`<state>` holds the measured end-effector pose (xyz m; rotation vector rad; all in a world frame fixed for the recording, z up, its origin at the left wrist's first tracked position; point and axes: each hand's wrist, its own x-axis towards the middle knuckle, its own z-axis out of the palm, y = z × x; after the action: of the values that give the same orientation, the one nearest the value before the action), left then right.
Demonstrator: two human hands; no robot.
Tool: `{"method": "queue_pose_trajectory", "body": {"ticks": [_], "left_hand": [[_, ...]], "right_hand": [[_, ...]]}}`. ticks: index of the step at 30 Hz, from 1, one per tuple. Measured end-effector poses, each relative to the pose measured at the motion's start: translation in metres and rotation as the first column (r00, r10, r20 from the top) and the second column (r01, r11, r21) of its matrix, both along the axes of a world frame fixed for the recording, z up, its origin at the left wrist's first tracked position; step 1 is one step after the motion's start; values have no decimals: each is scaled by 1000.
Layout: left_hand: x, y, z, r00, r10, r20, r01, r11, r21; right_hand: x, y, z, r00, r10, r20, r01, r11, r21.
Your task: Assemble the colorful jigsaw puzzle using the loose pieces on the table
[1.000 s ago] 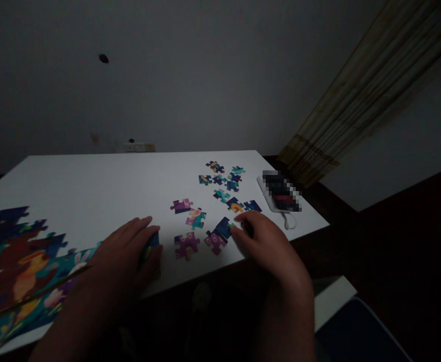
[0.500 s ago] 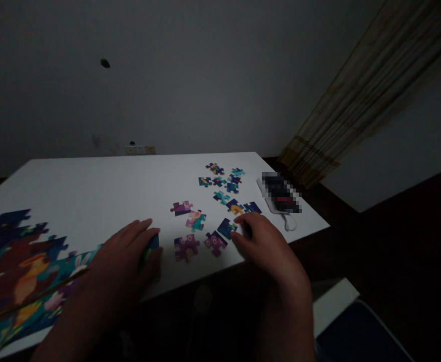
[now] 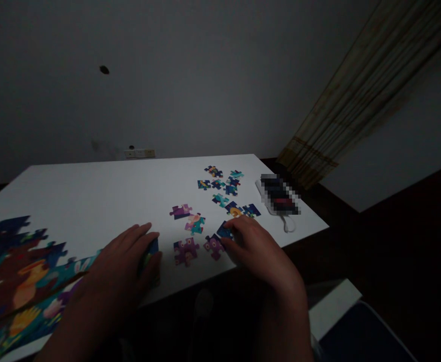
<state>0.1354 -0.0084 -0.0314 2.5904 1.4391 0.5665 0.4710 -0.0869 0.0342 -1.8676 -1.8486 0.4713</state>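
Note:
My left hand (image 3: 124, 259) rests at the front of the white table, its thumb and fingers closed around a blue-green puzzle piece (image 3: 152, 247) that is mostly hidden. My right hand (image 3: 260, 246) has its thumb and forefinger on a dark blue puzzle piece (image 3: 223, 230), covering its right part. Touching that piece's lower left is a purple puzzle piece with round eye shapes (image 3: 213, 246). Another purple piece (image 3: 186, 251) lies between my hands. Behind it are a pink-and-teal piece (image 3: 195, 224) and a plain purple one (image 3: 181, 211).
A partly joined puzzle (image 3: 20, 271) with a brown animal covers the table's left front, partly behind my left forearm. Several loose pieces (image 3: 217, 184) lie farther back. A blurred-out phone-like object (image 3: 281, 195) with a strap is at the right edge. Beyond the white table (image 3: 111, 196) stands a wall.
My right hand has shifted left, and its fingertips now cover more of the dark blue piece. My left hand has stayed in place, still holding its piece. The view has tilted slightly.

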Motion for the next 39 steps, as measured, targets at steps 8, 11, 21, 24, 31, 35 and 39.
{"method": "queue_pose_trajectory", "body": {"ticks": [8,11,21,24,31,35,39], "left_hand": [[-4,5,-4,998,-36,-51,37,999,10],[-3,5,-6,999,-35,-21,37,997,63],[8,-14,9,965,-256,58,219,907,359],[9,-22,20,944,-319,84,252,861,443],[-2,-34,31,877,-269,399,52,877,478],[-7,-37,35,682,-181,709,-139,919,369],[-13,-36,44,514,-64,855,-245,945,218]], "right_hand": [[-5,3,1,1000,-6,15,6,1000,8],[-3,6,0,999,-35,10,34,992,120],[58,150,40,863,-310,398,268,950,159],[73,201,37,812,-342,472,360,931,55],[94,237,13,793,-309,525,407,910,-79],[99,239,20,850,-368,377,418,907,-57],[67,204,33,902,-427,-65,431,882,190]]}}
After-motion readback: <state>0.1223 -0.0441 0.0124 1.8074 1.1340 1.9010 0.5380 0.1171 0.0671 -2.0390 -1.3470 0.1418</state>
